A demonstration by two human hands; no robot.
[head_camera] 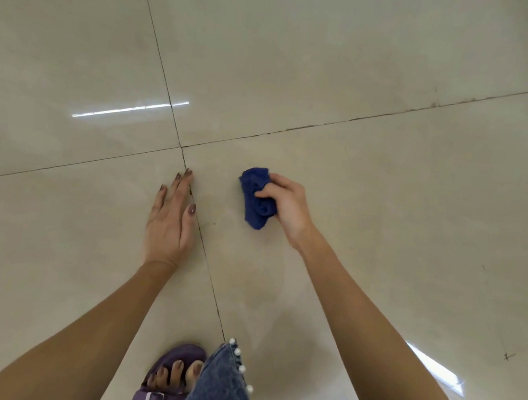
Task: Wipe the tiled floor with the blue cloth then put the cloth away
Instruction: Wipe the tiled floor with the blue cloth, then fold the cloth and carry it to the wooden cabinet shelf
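Observation:
A bunched-up blue cloth [256, 199] rests against the beige tiled floor [353, 192], just right of where four tiles meet. My right hand [287, 207] is closed around the cloth's right side, thumb and fingers curled into it. My left hand [170, 220] lies flat on the floor to the left, fingers together and stretched forward along the dark grout line, holding nothing. Faint wet streaks show on the tile below the cloth.
Dark grout lines [208, 265] cross the glossy floor, with dirt marks along the one running up to the right [393, 112]. My foot in a purple sandal [171, 381] and a denim hem with pearl beads [225, 386] sit at the bottom edge.

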